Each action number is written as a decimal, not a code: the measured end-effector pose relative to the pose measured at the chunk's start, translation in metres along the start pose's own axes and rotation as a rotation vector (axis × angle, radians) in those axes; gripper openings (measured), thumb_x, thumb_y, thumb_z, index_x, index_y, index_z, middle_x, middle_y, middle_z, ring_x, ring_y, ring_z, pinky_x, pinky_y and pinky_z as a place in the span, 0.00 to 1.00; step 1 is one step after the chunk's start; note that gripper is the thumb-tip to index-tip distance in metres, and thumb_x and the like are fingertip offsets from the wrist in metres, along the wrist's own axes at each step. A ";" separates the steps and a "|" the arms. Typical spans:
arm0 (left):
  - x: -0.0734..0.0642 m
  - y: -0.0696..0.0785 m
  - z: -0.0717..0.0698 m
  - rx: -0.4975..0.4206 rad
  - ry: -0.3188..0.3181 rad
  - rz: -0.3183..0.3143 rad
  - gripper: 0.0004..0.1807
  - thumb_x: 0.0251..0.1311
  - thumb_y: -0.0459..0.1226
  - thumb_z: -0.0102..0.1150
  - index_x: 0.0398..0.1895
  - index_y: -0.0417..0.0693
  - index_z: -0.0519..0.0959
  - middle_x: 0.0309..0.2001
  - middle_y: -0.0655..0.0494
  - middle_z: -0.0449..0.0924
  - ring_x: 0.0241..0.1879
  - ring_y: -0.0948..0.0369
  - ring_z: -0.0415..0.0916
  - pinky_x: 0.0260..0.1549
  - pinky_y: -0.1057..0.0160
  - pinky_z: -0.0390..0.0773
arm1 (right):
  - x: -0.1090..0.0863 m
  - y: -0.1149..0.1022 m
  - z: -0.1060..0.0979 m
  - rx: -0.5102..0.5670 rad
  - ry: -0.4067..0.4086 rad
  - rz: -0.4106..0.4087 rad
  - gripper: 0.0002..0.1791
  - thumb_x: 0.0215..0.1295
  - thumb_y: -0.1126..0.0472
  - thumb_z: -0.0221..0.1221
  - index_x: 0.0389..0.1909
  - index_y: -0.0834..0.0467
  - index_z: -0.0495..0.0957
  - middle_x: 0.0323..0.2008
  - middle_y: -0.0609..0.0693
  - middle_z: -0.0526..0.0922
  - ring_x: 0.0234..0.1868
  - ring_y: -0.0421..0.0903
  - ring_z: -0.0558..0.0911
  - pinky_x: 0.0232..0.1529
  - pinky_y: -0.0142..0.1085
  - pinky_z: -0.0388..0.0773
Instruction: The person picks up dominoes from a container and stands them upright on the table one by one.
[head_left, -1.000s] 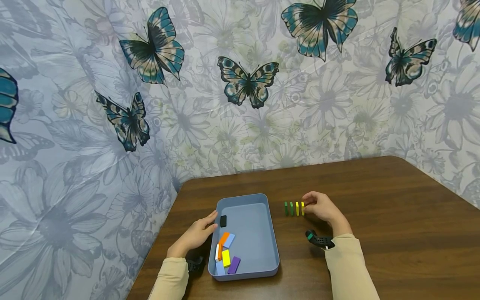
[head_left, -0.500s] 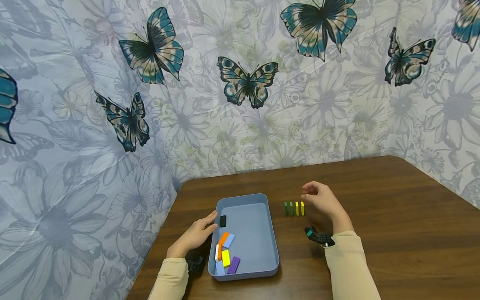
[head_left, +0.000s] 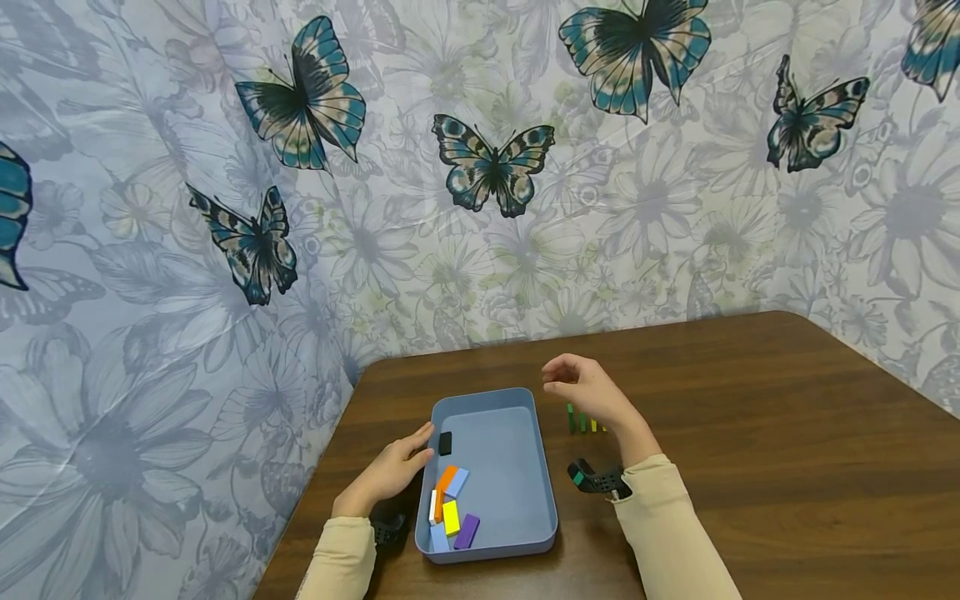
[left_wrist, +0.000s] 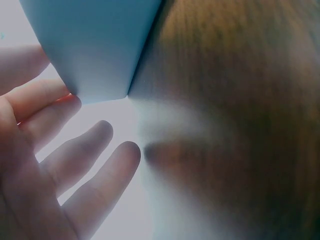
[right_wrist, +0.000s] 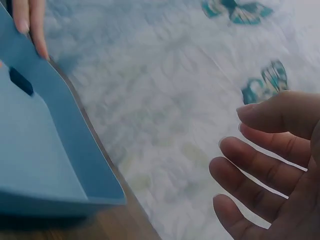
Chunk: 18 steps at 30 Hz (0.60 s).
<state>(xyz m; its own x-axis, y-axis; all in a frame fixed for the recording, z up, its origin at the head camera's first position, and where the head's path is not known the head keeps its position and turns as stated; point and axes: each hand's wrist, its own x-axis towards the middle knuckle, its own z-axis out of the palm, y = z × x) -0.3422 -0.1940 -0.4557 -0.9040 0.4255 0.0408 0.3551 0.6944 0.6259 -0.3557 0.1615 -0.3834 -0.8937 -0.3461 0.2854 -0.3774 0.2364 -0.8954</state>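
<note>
The left hand (head_left: 386,472) rested against the left side wall of the blue tray (head_left: 504,479), its fingers nearly straight. In the left wrist view they were fanned apart, with some fingertips at the tray's edge and others clear of it. Inside the wall, just right of the left fingertips, lay a black block (head_left: 446,443). Nearer the person than those fingertips, and to the right of the left wrist, a loose cluster lay on the tray's floor: orange blocks (head_left: 439,505), light blue blocks (head_left: 438,537), a white block (head_left: 432,507), a yellow block (head_left: 451,517) and a purple block (head_left: 467,531).

The right hand (head_left: 588,393) hung in the air, bare, with its fingertips toward the tray's far right corner. Its fingers were softly bent and slightly spread, the thumb lying close above the index finger. Below it, on the brown table (head_left: 772,450), stood a short row of thin pieces: two green blocks (head_left: 582,422) under the palm, then two yellow pieces (head_left: 594,426) whose upper parts the hand hid. Whether any part of the hand touched them could not be told.

Each wrist, behind its hand, wore a black strap (head_left: 596,479) below a cream sleeve (head_left: 675,533).
</note>
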 end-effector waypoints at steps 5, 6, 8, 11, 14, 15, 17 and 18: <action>-0.001 0.000 -0.002 0.011 0.004 -0.001 0.30 0.65 0.46 0.41 0.67 0.45 0.53 0.69 0.52 0.48 0.67 0.51 0.48 0.61 0.46 0.54 | 0.002 -0.021 0.021 -0.024 -0.065 -0.031 0.09 0.60 0.65 0.54 0.42 0.60 0.73 0.41 0.60 0.76 0.42 0.52 0.74 0.41 0.39 0.74; -0.001 0.000 -0.002 0.010 0.000 -0.002 0.30 0.65 0.46 0.41 0.67 0.45 0.52 0.69 0.52 0.48 0.67 0.51 0.48 0.61 0.46 0.54 | 0.003 -0.021 0.024 -0.027 -0.074 -0.039 0.10 0.60 0.65 0.54 0.42 0.60 0.73 0.41 0.59 0.76 0.42 0.52 0.75 0.41 0.39 0.74; -0.001 0.000 -0.002 0.011 0.000 0.000 0.29 0.65 0.46 0.41 0.67 0.45 0.53 0.69 0.52 0.48 0.67 0.51 0.48 0.61 0.46 0.55 | 0.008 -0.017 0.030 -0.038 -0.082 -0.050 0.10 0.60 0.64 0.55 0.42 0.59 0.73 0.40 0.55 0.76 0.41 0.49 0.75 0.40 0.37 0.74; 0.000 0.000 -0.002 0.012 0.003 0.004 0.29 0.66 0.45 0.41 0.67 0.44 0.53 0.69 0.51 0.49 0.67 0.51 0.49 0.61 0.46 0.55 | 0.014 -0.009 0.038 -0.036 -0.095 -0.061 0.10 0.59 0.62 0.57 0.42 0.56 0.74 0.39 0.52 0.76 0.41 0.46 0.76 0.39 0.36 0.75; 0.000 0.000 -0.001 0.013 0.001 0.004 0.28 0.66 0.44 0.41 0.67 0.43 0.54 0.68 0.50 0.49 0.66 0.51 0.49 0.60 0.45 0.54 | 0.016 -0.008 0.044 -0.038 -0.127 -0.072 0.10 0.58 0.60 0.58 0.41 0.55 0.74 0.39 0.52 0.77 0.40 0.45 0.76 0.38 0.34 0.75; 0.000 0.001 -0.001 0.009 0.000 0.002 0.28 0.66 0.44 0.41 0.67 0.43 0.53 0.68 0.50 0.49 0.66 0.50 0.49 0.60 0.45 0.54 | 0.017 -0.009 0.046 -0.040 -0.142 -0.080 0.10 0.58 0.60 0.58 0.41 0.55 0.74 0.38 0.52 0.77 0.40 0.45 0.76 0.38 0.34 0.75; -0.001 0.002 -0.001 0.008 -0.002 0.001 0.28 0.66 0.43 0.41 0.67 0.43 0.53 0.69 0.50 0.49 0.66 0.50 0.49 0.60 0.45 0.54 | 0.017 -0.010 0.052 -0.032 -0.172 -0.084 0.10 0.57 0.62 0.58 0.41 0.56 0.75 0.38 0.55 0.78 0.40 0.46 0.76 0.38 0.34 0.75; -0.001 0.002 -0.001 0.001 -0.004 0.001 0.28 0.66 0.43 0.41 0.67 0.43 0.53 0.69 0.50 0.48 0.67 0.50 0.49 0.61 0.45 0.54 | 0.017 -0.012 0.054 -0.031 -0.188 -0.086 0.10 0.57 0.63 0.58 0.41 0.57 0.75 0.38 0.56 0.78 0.40 0.47 0.76 0.39 0.34 0.75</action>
<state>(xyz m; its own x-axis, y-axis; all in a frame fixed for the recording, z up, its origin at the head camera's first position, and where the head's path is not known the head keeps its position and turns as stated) -0.3410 -0.1936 -0.4539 -0.9029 0.4281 0.0382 0.3560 0.6950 0.6247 -0.3532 0.1033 -0.3865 -0.7980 -0.5287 0.2893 -0.4606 0.2254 -0.8585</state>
